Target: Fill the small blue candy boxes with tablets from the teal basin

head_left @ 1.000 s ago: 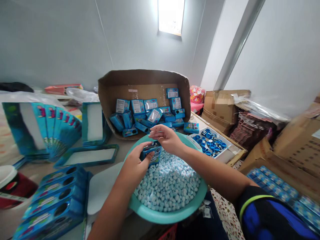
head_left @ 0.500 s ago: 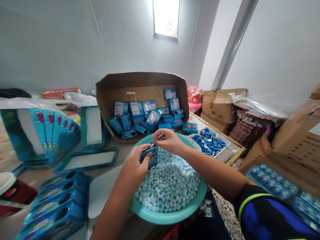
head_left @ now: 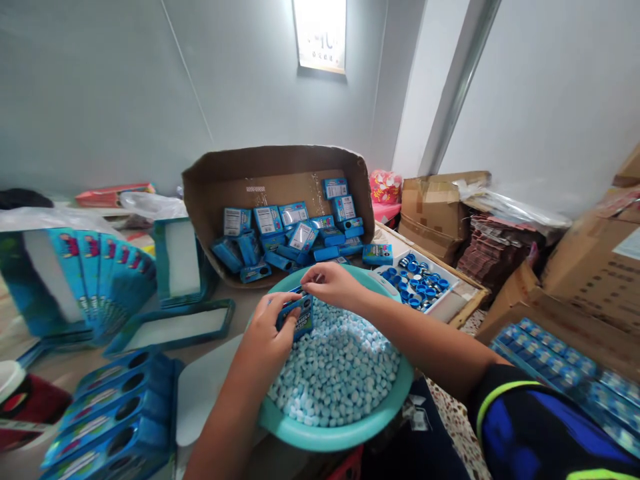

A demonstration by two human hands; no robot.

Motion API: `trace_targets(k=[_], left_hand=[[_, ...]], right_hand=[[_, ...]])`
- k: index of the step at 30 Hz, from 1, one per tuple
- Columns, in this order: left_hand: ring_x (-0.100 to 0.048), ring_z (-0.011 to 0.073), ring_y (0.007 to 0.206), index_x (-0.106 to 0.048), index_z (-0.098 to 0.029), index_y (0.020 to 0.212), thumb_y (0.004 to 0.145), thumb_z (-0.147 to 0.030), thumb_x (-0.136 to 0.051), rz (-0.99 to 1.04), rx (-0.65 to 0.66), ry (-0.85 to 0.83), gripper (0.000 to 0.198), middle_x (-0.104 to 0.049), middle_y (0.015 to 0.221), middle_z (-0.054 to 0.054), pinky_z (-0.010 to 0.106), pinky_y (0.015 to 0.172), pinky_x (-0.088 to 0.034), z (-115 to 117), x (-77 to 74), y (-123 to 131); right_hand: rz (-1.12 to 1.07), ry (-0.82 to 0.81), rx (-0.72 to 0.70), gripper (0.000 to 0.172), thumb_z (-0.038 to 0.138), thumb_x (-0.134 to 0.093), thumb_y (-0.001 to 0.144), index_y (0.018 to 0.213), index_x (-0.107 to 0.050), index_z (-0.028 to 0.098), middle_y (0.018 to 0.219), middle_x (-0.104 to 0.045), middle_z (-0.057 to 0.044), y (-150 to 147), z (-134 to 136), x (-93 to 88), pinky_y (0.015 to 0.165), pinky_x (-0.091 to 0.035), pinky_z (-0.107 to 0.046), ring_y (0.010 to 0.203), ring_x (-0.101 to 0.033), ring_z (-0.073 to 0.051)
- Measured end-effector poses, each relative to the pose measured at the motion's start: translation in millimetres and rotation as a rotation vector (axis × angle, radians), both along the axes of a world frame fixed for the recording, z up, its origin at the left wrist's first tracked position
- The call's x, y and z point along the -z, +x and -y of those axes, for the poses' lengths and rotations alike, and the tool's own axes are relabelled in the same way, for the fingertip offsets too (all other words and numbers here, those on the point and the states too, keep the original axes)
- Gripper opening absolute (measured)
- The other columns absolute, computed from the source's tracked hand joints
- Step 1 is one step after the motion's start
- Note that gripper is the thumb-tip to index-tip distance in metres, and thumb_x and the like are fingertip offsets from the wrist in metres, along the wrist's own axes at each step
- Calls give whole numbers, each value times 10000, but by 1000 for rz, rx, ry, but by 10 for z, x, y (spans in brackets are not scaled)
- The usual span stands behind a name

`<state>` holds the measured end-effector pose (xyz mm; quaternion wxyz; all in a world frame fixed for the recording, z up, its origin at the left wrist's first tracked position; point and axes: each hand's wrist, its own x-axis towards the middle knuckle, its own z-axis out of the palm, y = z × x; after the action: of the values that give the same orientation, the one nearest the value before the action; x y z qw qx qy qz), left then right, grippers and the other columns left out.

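Head view: 2 bare hands of 1 person meet over 1 teal basin (head_left: 345,433) on the bench (head_left: 240,312); clock directions below are read from the basin's middle.
Left hand (head_left: 267,333): closed around 1 small blue box (head_left: 296,319), thumb on its near face, fingers behind it.
Right hand (head_left: 333,285): fingers bunched and curled down onto the box's top edge; whether they pinch anything cannot be told.
Small blue box: upright near the basin's 11 o'clock rim, between the 2 hands, just above the tablets (head_left: 345,373).
Tablets: pale blue, heaped in the basin, far too many to count.
Cardboard carton (head_left: 200,193): 1, at 12 o'clock, lying open toward the person, with at least 12 packed blue boxes (head_left: 295,233) jumbled inside and 1 more at its mouth.
White tray (head_left: 447,305): 1, at 1 o'clock, holding more than 10 loose blue caps (head_left: 417,283).
Fanned cards (head_left: 95,273): 1 spread of at least 5 flat blue cards at 9 o'clock.
Flat cartons (head_left: 100,413): 1 stack at 8 o'clock, with 4 dark round cut-outs showing.
Change from 1.0 s ago: the right hand was above the box with its fingers looser; now its fingertips are down on the top edge. The box has barely moved, and the whole scene sits slightly further left in view.
Writing: white lettering on the held box and printed white panels on the packed boxes, all too small to read.
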<state>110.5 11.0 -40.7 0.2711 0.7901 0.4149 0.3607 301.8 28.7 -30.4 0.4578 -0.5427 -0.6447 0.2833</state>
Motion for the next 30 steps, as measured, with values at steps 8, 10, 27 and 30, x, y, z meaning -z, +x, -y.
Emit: trace_targets(k=[8, 10, 27, 30], left_hand=[[-640, 296, 1196, -674, -232, 1178, 950, -447, -505, -25, 9, 2, 356, -676, 1217, 98, 481, 1081, -509, 7, -10, -4], [-635, 303, 1212, -656, -220, 1213, 948, -446, -500, -32, 0, -3, 382, -672, 1249, 113, 500, 1093, -498, 8, -7, -1], [-582, 345, 1295, -508, -184, 1391, 929, -500, -477, -71, -61, -147, 560, -606, 1386, 170, 559, 1125, -438, 34, -5, -1], [-589, 341, 1287, -502, -186, 1399, 929, -493, -480, -66, -59, -146, 562, -605, 1386, 171, 550, 1117, -448, 36, 9, 2]], right_hand=[[56, -17, -20, 125, 200, -742, 805, 682, -722, 197, 698, -702, 2, -1, -7, 9, 595, -428, -263, 636, -571, -125], [57, -28, -17, 145, 260, -757, 814, 688, -720, 199, 707, -702, 0, -4, -3, 15, 592, -418, -268, 632, -560, -125], [88, -138, -33, 213, 292, -647, 918, 740, -688, 182, 624, -586, 22, 7, 44, -73, 573, -349, -259, 614, -509, -125], [96, -139, -42, 204, 263, -615, 932, 763, -684, 172, 658, -591, 20, 11, 56, -78, 584, -345, -257, 633, -501, -123]])
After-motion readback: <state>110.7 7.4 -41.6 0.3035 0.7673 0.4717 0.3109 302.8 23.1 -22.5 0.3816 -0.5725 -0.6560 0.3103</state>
